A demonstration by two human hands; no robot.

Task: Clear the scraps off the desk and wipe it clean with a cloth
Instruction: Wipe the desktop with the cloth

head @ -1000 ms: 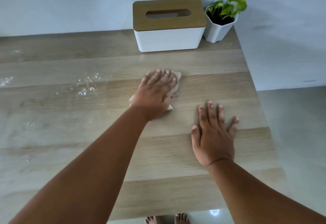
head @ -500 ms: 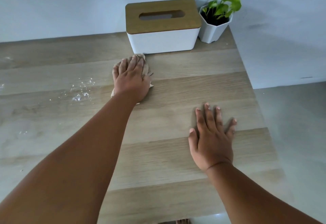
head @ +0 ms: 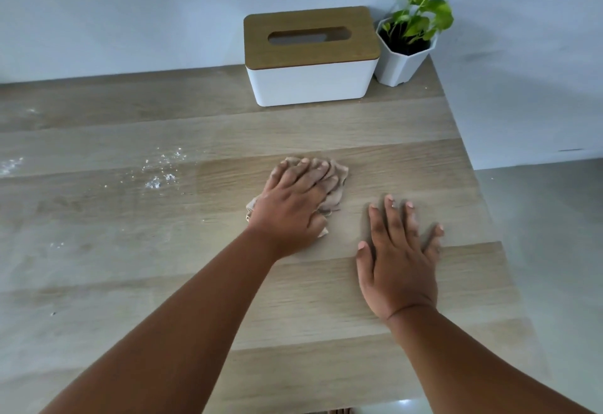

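Left hand sits mid-frame, palm down, fingers together and curled slightly forward, pressing flat on the cloth. It presses the cloth, with no pinch or fist around it. The left forearm runs in from the lower left of the frame, angled up and right.

Right hand lies right of centre, flat on the worktop, fingers splayed and holding nothing. It is near the left hand, not touching it or the cloth.

Versus half a second ago: left hand and cloth have swept down and right, away from the tissue box toward the right hand. Right hand's pose is unchanged.

The cloth is a crumpled beige wad, mostly under the left hand, with edges showing past the fingertips, at the right side and by the wrist. Its long axis runs lower left to upper right, roughly in line with the forearm.

White crumbs remain scattered on the worktop left of the cloth, well apart from it. A potted plant stands beside the tissue box at upper right.
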